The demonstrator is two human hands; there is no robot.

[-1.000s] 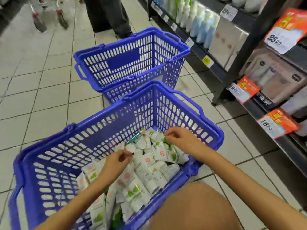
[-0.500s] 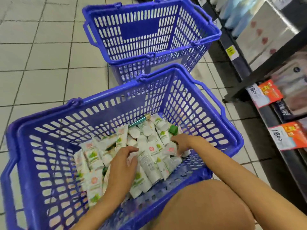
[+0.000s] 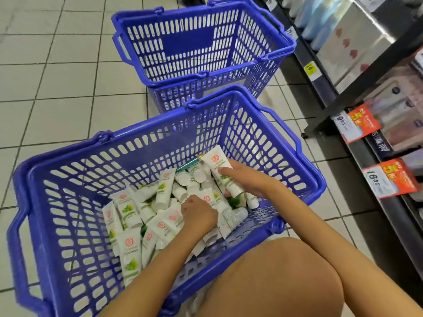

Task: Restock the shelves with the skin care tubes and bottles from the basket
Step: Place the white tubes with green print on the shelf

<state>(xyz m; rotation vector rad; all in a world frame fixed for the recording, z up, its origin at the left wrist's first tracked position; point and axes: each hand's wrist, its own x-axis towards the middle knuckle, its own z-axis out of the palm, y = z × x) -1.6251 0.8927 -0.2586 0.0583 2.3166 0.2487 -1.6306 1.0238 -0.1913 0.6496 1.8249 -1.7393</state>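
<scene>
A blue basket (image 3: 75,161) in front of me holds several white skin care tubes (image 3: 128,209) with green and red print, plus one teal tube (image 3: 187,164). My right hand (image 3: 249,179) grips a white tube (image 3: 216,163), lifted a little above the pile with its crimped end up. My left hand (image 3: 198,213) reaches down into the pile with fingers curled among the tubes; what it grips is hidden. The shelves (image 3: 366,143) stand to my right.
A second blue basket (image 3: 270,26), with nothing showing inside, stands on the tiled floor just beyond the first. The shelves carry bottles (image 3: 320,17), boxes and orange price tags (image 3: 391,178). My bare knee (image 3: 274,277) is below the basket. Open floor lies left.
My right hand has closed on a white tube and raised it out of the pile. My left hand has shifted right, deeper among the tubes. The camera has tilted downward.
</scene>
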